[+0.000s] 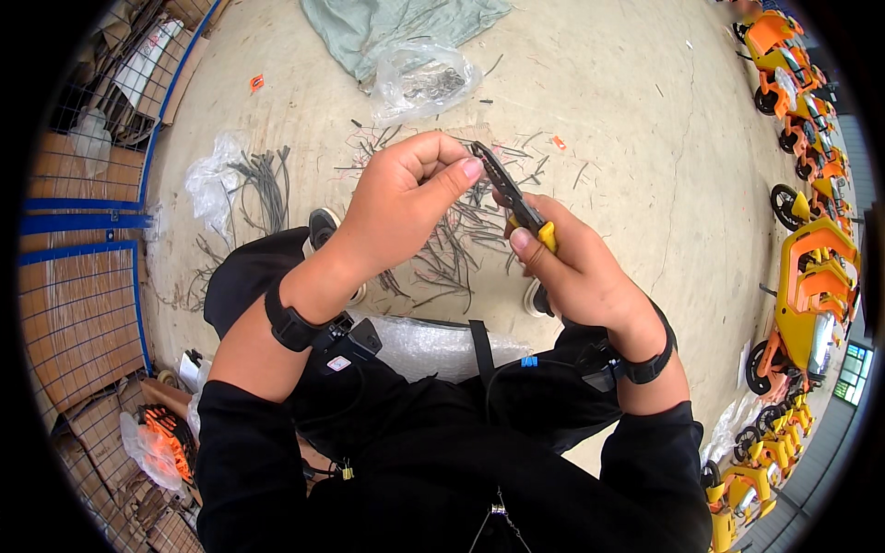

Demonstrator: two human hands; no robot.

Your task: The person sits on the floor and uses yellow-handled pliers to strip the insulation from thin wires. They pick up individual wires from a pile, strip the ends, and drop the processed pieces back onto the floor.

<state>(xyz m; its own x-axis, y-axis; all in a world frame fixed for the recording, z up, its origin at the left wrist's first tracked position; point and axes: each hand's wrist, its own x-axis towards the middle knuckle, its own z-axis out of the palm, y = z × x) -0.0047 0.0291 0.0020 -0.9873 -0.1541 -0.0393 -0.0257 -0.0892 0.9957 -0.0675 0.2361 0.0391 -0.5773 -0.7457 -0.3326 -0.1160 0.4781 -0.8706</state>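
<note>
My right hand (585, 263) is wrapped round the yellow handles of black-jawed wire-stripping pliers (505, 184), which point up and to the left, away from me. Close beside the tip of the jaws, thumb and forefinger of my left hand (392, 203) are pinched together. Whatever lies in that pinch is too small or hidden to make out. Below and beyond both hands, many short cut lengths of black cable (452, 263) and thin reddish strands litter the floor.
A bundle of longer black cables (267, 189) lies at left by crumpled clear plastic (214, 180). Ahead are a clear bag (424, 85) with small parts and a green sheet (387, 32). Blue-framed mesh cages (138, 313) stand left; yellow-orange wheeled vehicles (816, 276) line the right.
</note>
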